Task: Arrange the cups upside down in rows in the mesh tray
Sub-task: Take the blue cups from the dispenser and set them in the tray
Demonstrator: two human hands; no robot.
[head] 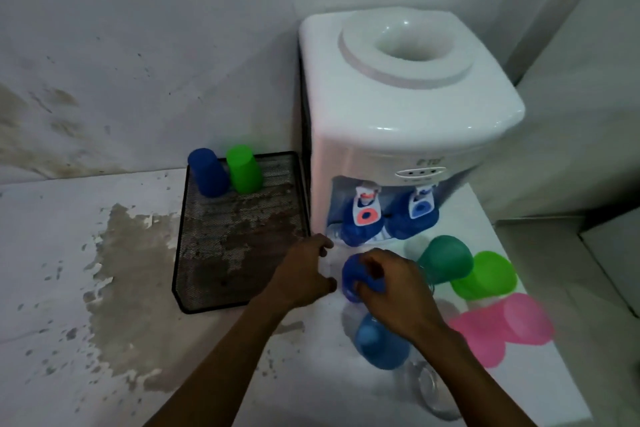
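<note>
A black mesh tray (221, 253) lies on the white counter, left of the dispenser. At its far edge a dark blue cup (207, 173) and a green cup (244, 169) stand upside down, side by side. My right hand (391, 291) is closed around a blue cup (356, 279) just in front of the dispenser. My left hand (304, 274) hovers beside that cup with fingers curled and nothing in it. Around them stand a light blue cup (379, 345), a dark green cup (445, 260), a bright green cup (485, 276) and two pink cups (502, 329).
A white water dispenser (398, 114) stands at the back right, with two blue cups (388, 222) under its taps. A clear glass (433, 388) sits near the counter's front edge. The counter surface (121, 253) is stained and peeling; walls close off the back.
</note>
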